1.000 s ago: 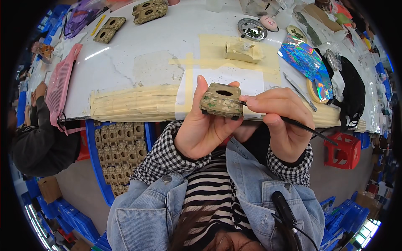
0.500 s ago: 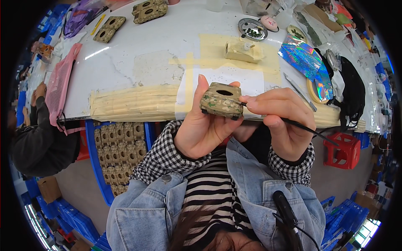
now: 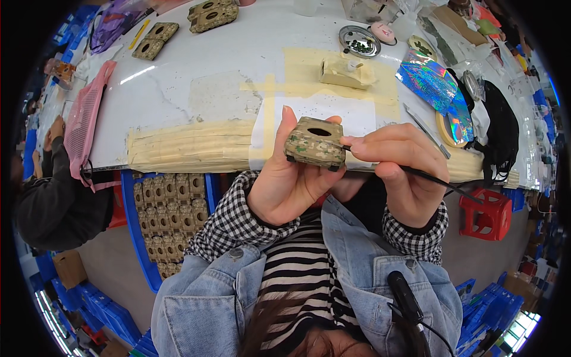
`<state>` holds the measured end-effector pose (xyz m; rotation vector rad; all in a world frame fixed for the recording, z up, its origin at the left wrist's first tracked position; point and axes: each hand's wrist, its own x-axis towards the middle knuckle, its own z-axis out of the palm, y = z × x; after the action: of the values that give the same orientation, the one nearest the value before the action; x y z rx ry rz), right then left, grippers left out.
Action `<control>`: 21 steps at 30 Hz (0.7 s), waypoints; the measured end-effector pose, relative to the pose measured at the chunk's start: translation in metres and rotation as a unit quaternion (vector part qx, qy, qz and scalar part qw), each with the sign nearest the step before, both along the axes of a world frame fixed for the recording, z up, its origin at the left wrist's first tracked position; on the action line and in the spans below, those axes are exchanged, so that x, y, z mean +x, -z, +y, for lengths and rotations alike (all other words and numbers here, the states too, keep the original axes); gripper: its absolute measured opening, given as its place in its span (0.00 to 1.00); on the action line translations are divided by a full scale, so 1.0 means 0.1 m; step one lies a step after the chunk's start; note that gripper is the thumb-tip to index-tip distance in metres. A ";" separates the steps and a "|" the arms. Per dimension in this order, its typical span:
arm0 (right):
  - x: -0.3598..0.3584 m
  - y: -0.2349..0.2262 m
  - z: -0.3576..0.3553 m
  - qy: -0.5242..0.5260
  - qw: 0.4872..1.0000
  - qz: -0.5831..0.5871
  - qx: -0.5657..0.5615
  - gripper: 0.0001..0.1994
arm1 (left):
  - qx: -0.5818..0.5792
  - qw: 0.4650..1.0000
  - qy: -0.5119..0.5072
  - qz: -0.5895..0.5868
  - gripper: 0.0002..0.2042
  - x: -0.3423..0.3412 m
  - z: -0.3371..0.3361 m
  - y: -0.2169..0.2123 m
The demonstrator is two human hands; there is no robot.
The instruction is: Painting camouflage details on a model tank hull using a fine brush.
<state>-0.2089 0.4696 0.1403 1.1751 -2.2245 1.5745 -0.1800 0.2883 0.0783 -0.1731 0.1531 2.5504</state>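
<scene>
My left hand is closed around a small camouflage-patterned housing with a dark oval opening in its top face. It is held above the table's front edge, tilted toward me. In my right hand, a slim black pen-like tool is pinched between thumb and fingers. Its tip is at the housing's right side; the fingertips partly cover that spot, and I cannot tell its exact kind.
On the white table are a taped block, a round metal dish with small dark pieces, tweezers and camouflage housings. A blue crate of similar housings stands lower left. A co-worker's sleeve shows at left; a red stool stands right.
My right hand and the black tool have shifted very slightly. The housing in my left hand stays practically where it was.
</scene>
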 end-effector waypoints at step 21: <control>0.00 -0.01 0.01 -0.009 1.000 0.009 0.005 0.10 | 0.007 1.000 0.009 -0.001 0.31 0.01 0.00 0.04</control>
<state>-0.2090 0.4706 0.1412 1.2117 -2.2183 1.5548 -0.1786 0.2882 0.0745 -0.1668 0.1347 2.5333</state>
